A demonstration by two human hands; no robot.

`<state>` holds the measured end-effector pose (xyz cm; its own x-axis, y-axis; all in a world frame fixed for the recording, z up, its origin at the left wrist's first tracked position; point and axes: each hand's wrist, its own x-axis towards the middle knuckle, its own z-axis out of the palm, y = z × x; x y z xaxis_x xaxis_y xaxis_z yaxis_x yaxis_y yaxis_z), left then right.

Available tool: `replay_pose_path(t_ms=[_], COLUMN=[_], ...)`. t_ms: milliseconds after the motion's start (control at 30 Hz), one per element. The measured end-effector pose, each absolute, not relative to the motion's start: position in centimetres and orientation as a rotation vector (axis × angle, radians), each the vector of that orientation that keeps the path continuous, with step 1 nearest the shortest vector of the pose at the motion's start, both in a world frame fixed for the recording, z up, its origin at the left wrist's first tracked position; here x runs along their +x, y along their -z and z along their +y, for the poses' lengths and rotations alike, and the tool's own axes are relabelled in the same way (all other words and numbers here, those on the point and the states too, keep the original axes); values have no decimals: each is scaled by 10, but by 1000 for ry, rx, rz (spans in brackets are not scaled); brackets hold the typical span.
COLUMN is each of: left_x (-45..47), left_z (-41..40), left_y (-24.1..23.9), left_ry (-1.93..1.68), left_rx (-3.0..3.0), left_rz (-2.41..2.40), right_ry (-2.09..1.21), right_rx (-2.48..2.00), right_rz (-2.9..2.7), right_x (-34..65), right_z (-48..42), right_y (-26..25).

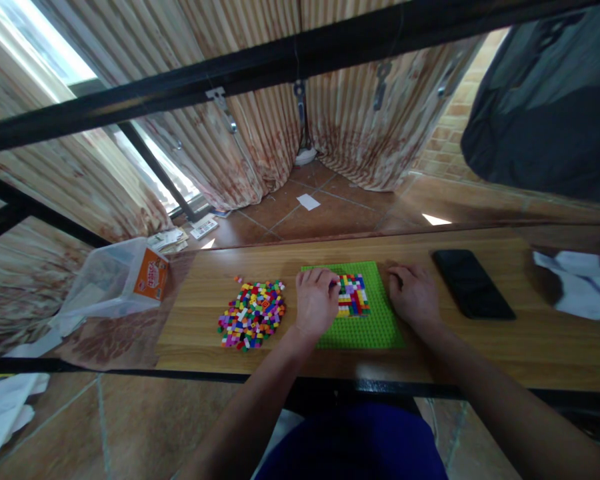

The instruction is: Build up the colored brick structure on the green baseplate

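Observation:
A green studded baseplate (363, 337) lies on the table, with a block of multicoloured building bricks (354, 295) pressed onto its upper middle. My left hand (316, 300) is over the left part of the plate, thumb and fingers pinched at the left edge of the brick block. A small dark purplish brick (333, 284) shows at those fingertips; most of it is hidden. My right hand (414, 293) rests at the plate's right edge, fingers curled in, with nothing visible in them. Left of the plate spreads a pile of loose small bricks (254, 313) in many colours.
A black phone (473, 283) lies on the wooden table (195, 300) right of my right hand, with crumpled white paper (580, 283) farther right. A clear plastic bin (113, 280) with an orange label stands beyond the left end. A black metal bar (260, 60) crosses above.

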<state>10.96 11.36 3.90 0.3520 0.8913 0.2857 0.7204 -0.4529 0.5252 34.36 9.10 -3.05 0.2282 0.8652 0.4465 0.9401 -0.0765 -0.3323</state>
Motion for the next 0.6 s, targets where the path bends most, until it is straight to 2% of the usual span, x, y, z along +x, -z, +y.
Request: replay_pose_path(t_ms=[267,600], left_x=[105,117], left_z=[112,132], left_y=[-35,-9], left_ry=[-940,-1002], left_rx=[2109,1246], left_rz=[1353,1170], right_ry=[179,201], right_rx=[-1956,-1957], right_rz=[-1649,-1659], right_x=[344,344], right_z=[91,91], right_y=[32,33])
